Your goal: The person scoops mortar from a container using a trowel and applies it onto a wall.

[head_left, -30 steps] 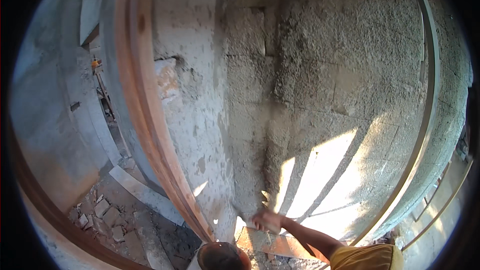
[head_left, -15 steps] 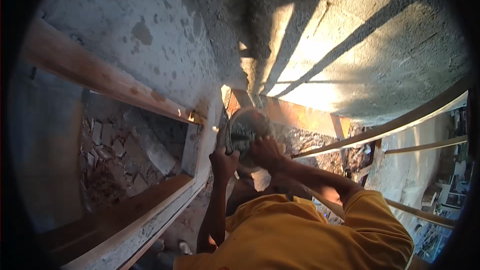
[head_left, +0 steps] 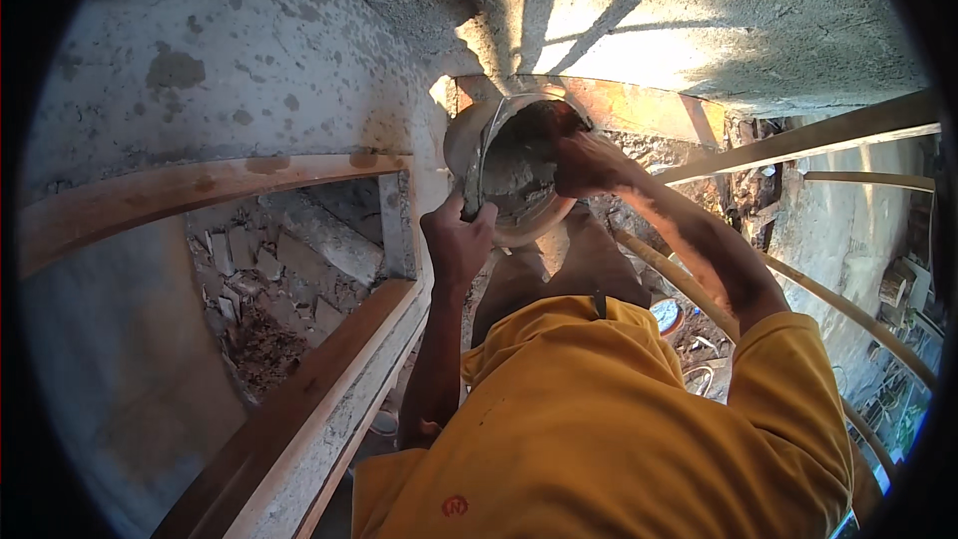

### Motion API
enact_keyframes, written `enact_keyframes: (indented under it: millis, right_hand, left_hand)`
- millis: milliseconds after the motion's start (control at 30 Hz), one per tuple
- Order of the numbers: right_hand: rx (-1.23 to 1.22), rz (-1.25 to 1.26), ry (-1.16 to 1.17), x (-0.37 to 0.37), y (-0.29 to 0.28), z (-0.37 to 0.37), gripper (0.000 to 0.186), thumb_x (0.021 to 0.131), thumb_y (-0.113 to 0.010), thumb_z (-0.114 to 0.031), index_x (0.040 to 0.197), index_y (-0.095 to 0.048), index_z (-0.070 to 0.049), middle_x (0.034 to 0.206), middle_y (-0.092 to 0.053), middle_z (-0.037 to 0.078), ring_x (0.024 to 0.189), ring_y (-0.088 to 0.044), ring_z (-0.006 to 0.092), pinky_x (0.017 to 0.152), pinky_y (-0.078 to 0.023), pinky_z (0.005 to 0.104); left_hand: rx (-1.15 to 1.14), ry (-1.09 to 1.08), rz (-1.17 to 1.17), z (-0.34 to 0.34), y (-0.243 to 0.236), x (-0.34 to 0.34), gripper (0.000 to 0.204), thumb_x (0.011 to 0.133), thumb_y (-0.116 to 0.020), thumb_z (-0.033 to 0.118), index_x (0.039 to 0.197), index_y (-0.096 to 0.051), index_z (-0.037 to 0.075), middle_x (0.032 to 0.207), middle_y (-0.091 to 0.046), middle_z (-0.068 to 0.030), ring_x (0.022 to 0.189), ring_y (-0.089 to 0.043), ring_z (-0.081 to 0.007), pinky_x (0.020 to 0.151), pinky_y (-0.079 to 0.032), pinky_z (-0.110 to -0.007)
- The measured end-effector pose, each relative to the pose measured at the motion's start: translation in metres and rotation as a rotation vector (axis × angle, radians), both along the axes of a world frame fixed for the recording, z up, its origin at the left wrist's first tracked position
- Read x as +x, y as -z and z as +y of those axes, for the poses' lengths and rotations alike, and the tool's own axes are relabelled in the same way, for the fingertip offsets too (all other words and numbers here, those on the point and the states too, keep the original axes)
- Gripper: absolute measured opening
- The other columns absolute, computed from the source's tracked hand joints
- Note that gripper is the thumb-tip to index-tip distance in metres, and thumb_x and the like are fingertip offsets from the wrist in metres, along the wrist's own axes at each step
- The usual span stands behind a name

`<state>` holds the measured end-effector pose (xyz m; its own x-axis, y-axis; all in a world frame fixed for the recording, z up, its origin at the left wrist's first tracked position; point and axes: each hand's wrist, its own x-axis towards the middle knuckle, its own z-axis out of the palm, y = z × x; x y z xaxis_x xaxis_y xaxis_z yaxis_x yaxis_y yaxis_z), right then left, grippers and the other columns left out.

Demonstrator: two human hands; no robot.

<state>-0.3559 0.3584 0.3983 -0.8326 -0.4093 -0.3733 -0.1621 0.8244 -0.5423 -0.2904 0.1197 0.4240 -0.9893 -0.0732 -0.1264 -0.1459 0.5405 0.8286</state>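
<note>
A round bucket (head_left: 461, 145) tilts in front of me, its mouth turned toward the right, with wet grey mortar (head_left: 519, 165) inside. My left hand (head_left: 461, 238) is closed on the bucket's near left rim, thumb up beside a thin, mortar-smeared edge. Over the right side of the mouth is my right hand (head_left: 589, 165), its fingers curled and pointing into the bucket. A dark shape lies at those fingertips, in shadow; what they grip is hidden. Both forearms reach forward from my yellow shirt (head_left: 619, 409).
A wooden frame (head_left: 289, 394) surrounds an opening at left, with broken rubble (head_left: 264, 279) below. The spotted plaster wall (head_left: 269, 70) meets a sunlit rough wall (head_left: 798, 50). Wooden poles (head_left: 798, 145) cross at right. A reddish board (head_left: 649, 115) runs along the wall's foot.
My view has shifted, so the bucket and both hands sit higher in the picture. The bucket's mouth now shows more clearly. The right hand remains at its right side, the left at its rim.
</note>
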Motion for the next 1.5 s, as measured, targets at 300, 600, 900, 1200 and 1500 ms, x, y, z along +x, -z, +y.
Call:
enact_keyframes:
  millis: [300, 600, 900, 1200, 1500]
  right_hand:
    - [-0.278, -0.251, 0.144, 0.057, 0.002, -0.021, 0.026, 0.087, -0.066, -0.026, 0.087, -0.074, -0.002, 0.082, -0.072, 0.025, 0.08, -0.072, 0.0427, 0.072, -0.057, 0.0509]
    - [0.036, -0.1, 0.042, -0.008, -0.025, 0.001, 0.037, 0.093, -0.064, -0.038, 0.099, -0.077, -0.003, 0.093, -0.075, 0.024, 0.096, -0.074, 0.0404, 0.087, -0.056, 0.05]
    - [-0.265, 0.43, -0.206, -0.093, -0.315, -0.027, 0.034, 0.095, -0.074, -0.035, 0.097, -0.072, -0.001, 0.085, -0.072, 0.017, 0.082, -0.071, 0.0285, 0.074, -0.054, 0.0419]
    - [-0.891, 0.184, -0.833, -0.129, -0.435, -0.052, 0.019, 0.1, -0.072, -0.016, 0.093, -0.076, 0.001, 0.072, -0.069, 0.008, 0.054, -0.06, 0.0099, 0.049, -0.046, 0.0269]
    - [-1.376, -0.771, 0.19, -0.204, -0.109, -0.093, 0.027, 0.107, -0.054, -0.027, 0.102, -0.066, -0.004, 0.081, -0.066, 0.008, 0.059, -0.061, 0.0153, 0.049, -0.053, 0.0302]
  left_hand:
    - [0.119, -0.249, -0.163, -0.003, 0.03, 0.029, 0.018, 0.085, -0.07, 0.013, 0.077, -0.065, -0.003, 0.061, -0.065, -0.0081, 0.055, -0.058, -0.0124, 0.057, -0.048, -0.035]
    - [0.059, -0.423, -0.012, -0.035, 0.145, 0.054, 0.028, 0.073, -0.074, 0.025, 0.069, -0.069, -0.003, 0.061, -0.068, -0.0151, 0.059, -0.069, -0.0251, 0.061, -0.053, -0.044]
    - [0.212, -0.586, 0.025, -0.083, 0.171, 0.076, 0.032, 0.078, -0.075, 0.026, 0.084, -0.073, -0.006, 0.069, -0.069, -0.0143, 0.063, -0.062, -0.0231, 0.064, -0.049, -0.046]
    - [0.113, -0.739, 0.085, -0.117, 0.169, 0.126, 0.028, 0.081, -0.075, 0.019, 0.083, -0.071, -0.008, 0.068, -0.066, -0.0093, 0.064, -0.062, -0.0234, 0.062, -0.05, -0.043]
    - [0.02, -0.724, -0.006, -0.117, 0.189, 0.129, 0.049, 0.078, -0.079, 0.044, 0.073, -0.068, -0.004, 0.063, -0.063, -0.0164, 0.058, -0.058, -0.0285, 0.06, -0.049, -0.048]
